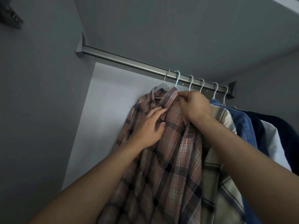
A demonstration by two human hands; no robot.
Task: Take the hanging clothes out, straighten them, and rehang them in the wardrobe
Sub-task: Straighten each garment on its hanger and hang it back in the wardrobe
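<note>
Right hand (193, 105) pinching plaid shirt (169, 151) collar; left hand (149, 126) flat on shirt.

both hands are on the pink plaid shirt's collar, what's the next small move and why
Probably smooth the collar flat. The right hand pinches the collar of the pink plaid shirt near the teal hanger, already hooked on the rail, while the left hand is at the collar point, which looks uneven.
</note>
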